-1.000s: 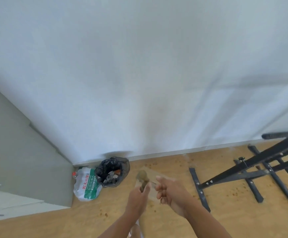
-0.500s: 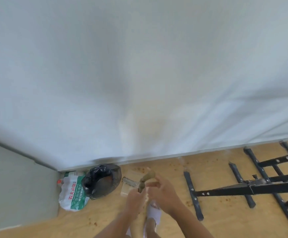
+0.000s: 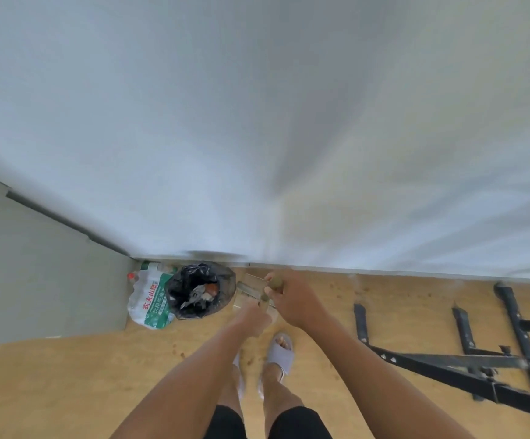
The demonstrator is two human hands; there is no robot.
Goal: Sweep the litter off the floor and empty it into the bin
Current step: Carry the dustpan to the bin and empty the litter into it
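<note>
Here, nearest me, my feet in grey open-toed slippers (image 3: pixel 279 351) stand on the pale wooden floor (image 3: pixel 67 384), with brown crumbs of litter (image 3: pixel 182 354) lying just beside them and more scattered toward the floor's far edge. Beyond my feet, my left hand (image 3: pixel 254 318) is closed around a slim brown wooden handle (image 3: pixel 264 300), and my right hand (image 3: pixel 295 301) is wrapped over its rounded top end, so both grip one tool; its long axis runs down and toward me, though its lower end is hidden. A pale flat thing under my hands may be a dustpan; I cannot tell. The round bin lined with a black plastic bag (image 3: pixel 201 291) sits in the floor's far left corner, up-left of my left hand, the nearer one.
</note>
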